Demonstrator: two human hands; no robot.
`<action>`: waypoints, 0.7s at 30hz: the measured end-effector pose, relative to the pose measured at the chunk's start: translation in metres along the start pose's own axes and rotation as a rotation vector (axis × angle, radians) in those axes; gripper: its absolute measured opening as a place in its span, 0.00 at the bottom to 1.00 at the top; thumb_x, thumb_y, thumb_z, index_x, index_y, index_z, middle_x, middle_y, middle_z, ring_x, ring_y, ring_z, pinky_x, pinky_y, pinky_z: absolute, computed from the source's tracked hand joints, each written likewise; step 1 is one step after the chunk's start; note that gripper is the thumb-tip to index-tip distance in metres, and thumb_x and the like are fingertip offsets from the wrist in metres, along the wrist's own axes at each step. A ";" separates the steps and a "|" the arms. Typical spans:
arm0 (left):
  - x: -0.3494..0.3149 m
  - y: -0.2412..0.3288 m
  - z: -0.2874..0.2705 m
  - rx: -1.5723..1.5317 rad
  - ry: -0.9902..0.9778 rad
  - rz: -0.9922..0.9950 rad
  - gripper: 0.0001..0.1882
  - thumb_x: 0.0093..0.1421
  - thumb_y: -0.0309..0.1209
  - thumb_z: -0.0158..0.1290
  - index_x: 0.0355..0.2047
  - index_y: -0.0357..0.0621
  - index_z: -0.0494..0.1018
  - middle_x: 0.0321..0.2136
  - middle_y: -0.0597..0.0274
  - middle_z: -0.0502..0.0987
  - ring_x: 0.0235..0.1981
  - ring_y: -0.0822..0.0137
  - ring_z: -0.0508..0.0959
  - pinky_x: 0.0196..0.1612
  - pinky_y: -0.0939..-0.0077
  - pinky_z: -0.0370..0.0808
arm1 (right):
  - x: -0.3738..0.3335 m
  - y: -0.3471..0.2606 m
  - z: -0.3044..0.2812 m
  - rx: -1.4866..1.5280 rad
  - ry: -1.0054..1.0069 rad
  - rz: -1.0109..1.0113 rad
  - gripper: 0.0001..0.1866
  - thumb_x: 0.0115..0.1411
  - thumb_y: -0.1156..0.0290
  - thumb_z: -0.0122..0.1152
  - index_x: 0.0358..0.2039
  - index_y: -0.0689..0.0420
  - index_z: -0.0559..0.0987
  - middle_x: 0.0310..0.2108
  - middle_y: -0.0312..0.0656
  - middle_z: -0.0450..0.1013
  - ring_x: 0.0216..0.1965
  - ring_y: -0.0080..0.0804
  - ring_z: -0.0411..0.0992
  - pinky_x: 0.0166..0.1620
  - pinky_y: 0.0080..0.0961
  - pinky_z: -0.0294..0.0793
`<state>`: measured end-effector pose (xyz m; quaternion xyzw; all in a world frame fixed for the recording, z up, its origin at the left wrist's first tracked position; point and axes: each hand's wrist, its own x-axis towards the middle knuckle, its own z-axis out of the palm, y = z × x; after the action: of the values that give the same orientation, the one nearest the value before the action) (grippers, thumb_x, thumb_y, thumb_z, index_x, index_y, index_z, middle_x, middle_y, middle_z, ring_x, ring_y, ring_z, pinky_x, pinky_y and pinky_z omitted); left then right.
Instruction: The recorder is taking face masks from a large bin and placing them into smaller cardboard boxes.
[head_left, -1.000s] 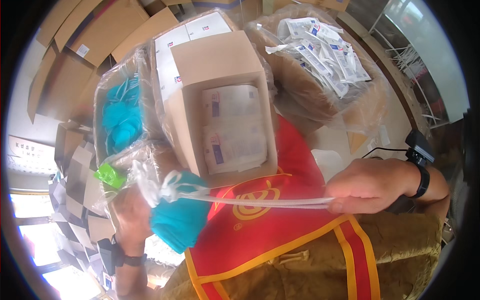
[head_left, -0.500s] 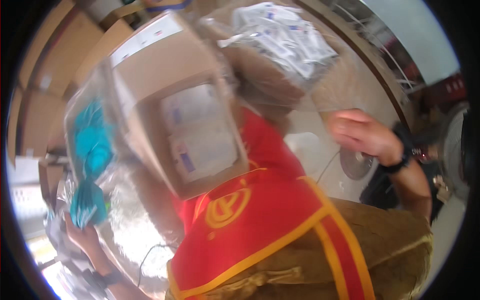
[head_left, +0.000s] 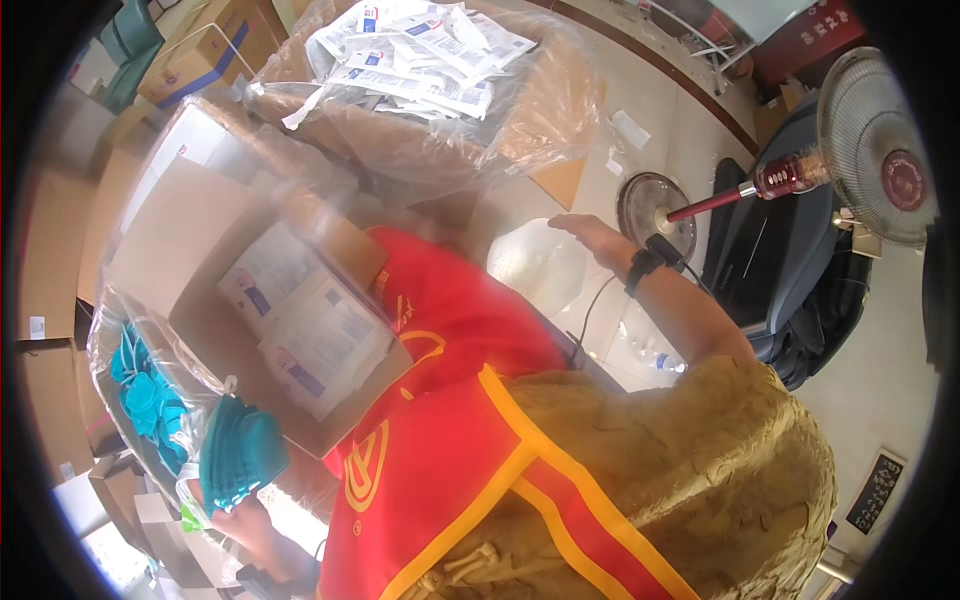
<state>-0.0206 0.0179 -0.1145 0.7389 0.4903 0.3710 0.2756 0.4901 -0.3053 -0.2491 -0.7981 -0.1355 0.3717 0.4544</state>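
Observation:
At the lower left, my left hand (head_left: 245, 525) grips a stack of teal face masks (head_left: 238, 455) with pale ear loops. The stack is beside the near left edge of an open cardboard box (head_left: 185, 225), which leans against my red apron (head_left: 440, 500). Flat white printed packets (head_left: 325, 345) lie in two piles inside that box. Left of it, more teal masks (head_left: 150, 400) sit in a clear plastic bag. My right hand (head_left: 597, 243) is raised over the floor on the right, fingers stretched out, holding nothing.
A large plastic-lined carton (head_left: 330, 130) full of loose white packets stands beyond the box. On the right are a standing fan (head_left: 880, 150) and a dark chair (head_left: 770, 240). Several cardboard cartons (head_left: 55, 240) line the left side.
The view has swung to the right, bringing the fan and chair in. My left hand has brought the mask stack closer to the open box. My right hand's fingers have straightened.

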 end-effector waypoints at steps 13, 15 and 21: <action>-0.006 0.051 0.047 -0.357 -0.056 -0.063 0.31 0.62 0.42 0.52 0.58 0.31 0.58 0.45 0.52 0.75 0.46 0.64 0.75 0.50 0.67 0.72 | -0.063 -0.227 0.115 0.021 -0.684 -0.758 0.20 0.54 0.69 0.68 0.48 0.56 0.77 0.39 0.34 0.69 0.36 0.21 0.70 0.41 0.19 0.71; -0.008 0.077 0.057 -0.592 -0.082 -0.173 0.31 0.62 0.41 0.52 0.58 0.31 0.58 0.46 0.52 0.74 0.46 0.64 0.75 0.50 0.67 0.72 | -0.089 -0.272 0.145 -0.158 -0.696 -1.193 0.29 0.48 0.70 0.72 0.53 0.53 0.74 0.48 0.39 0.67 0.45 0.29 0.69 0.47 0.26 0.71; -0.011 0.104 0.038 -0.334 -0.177 0.079 0.26 0.61 0.35 0.53 0.57 0.36 0.63 0.49 0.52 0.73 0.49 0.59 0.74 0.53 0.65 0.70 | -0.118 -0.310 0.197 -0.227 -0.567 -1.672 0.28 0.47 0.68 0.71 0.49 0.53 0.73 0.50 0.43 0.67 0.49 0.43 0.67 0.50 0.36 0.69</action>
<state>0.0619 -0.0323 -0.0590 0.7314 0.3661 0.3914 0.4217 0.3057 -0.0772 0.0010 -0.3566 -0.8171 0.0863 0.4447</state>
